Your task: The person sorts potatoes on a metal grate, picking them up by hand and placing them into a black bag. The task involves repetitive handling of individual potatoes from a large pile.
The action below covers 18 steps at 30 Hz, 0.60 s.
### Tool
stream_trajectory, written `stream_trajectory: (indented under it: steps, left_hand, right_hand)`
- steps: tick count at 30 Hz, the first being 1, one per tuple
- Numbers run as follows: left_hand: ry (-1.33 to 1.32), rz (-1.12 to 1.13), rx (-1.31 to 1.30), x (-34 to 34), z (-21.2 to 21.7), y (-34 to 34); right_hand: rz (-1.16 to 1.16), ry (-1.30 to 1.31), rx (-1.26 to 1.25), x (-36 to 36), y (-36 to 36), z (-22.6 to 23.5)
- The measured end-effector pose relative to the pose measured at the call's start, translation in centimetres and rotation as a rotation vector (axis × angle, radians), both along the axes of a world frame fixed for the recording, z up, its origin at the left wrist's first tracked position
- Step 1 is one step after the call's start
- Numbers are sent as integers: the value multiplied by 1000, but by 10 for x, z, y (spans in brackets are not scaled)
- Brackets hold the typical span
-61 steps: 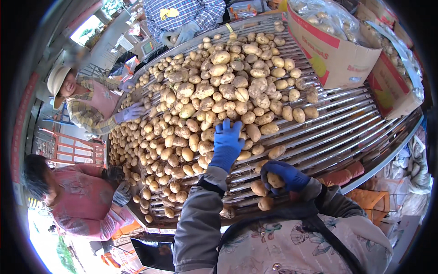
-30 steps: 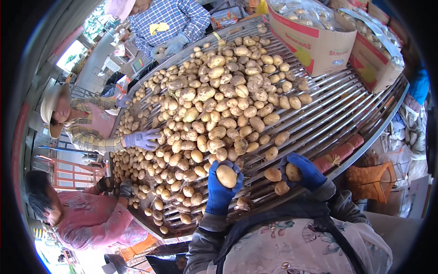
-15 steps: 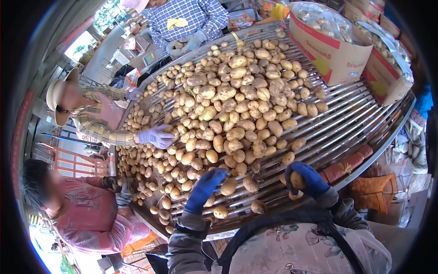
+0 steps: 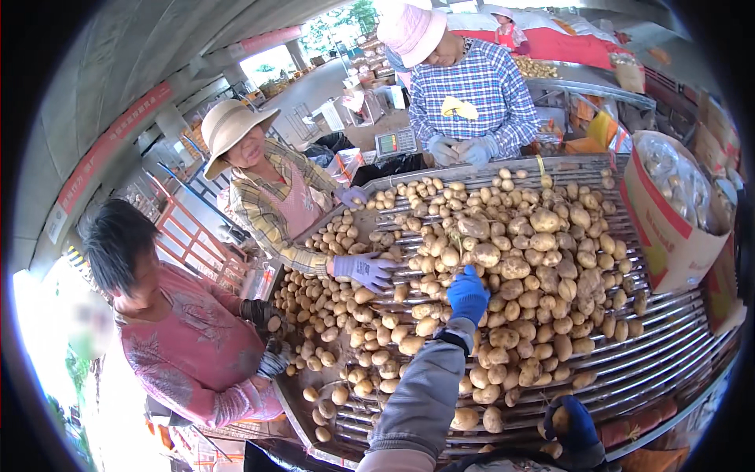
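Note:
My left hand (image 4: 469, 296), in a blue glove, reaches far into the heap of potatoes (image 4: 515, 267), its fingers stretched out against them. I see no potato lifted in it. Close to my body at the lower right, my right hand (image 4: 578, 426), also gloved in blue, is curled around a potato (image 4: 560, 421). Beneath both hands runs a slatted metal sorting table (image 4: 621, 370). Some loose potatoes, such as a pale one (image 4: 465, 418), lie on the slats between my arms.
Across the table a co-worker in a checked shirt (image 4: 472, 86) holds gloved hands together. At the left, another co-worker's purple glove (image 4: 366, 271) touches potatoes, beside a person in pink (image 4: 189, 346). A cardboard box (image 4: 668, 228) with bagged goods stands right; a red roll (image 4: 637, 425) lines the near edge.
My left hand has moved forward from the near edge into the heap. My right hand stays near the edge with its potato. The view has tilted up and swung left.

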State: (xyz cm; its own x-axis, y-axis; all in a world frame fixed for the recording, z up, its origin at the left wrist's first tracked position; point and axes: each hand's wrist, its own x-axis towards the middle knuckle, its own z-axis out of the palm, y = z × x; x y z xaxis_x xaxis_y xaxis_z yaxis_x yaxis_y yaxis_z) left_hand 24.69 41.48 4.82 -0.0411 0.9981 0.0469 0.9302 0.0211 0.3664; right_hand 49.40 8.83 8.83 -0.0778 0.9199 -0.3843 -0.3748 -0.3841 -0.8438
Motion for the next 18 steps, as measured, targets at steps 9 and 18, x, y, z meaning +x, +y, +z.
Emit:
stream_trajectory:
  steps: [9, 18]
  left_hand:
    - [-612, -146, -27, -56, 29, -52]
    - [-2316, -250, -724, -54, 45, -201]
  right_hand:
    - [168, -267, 208, -3, 7, 5]
    - [338, -562, 482, -30, 33, 33]
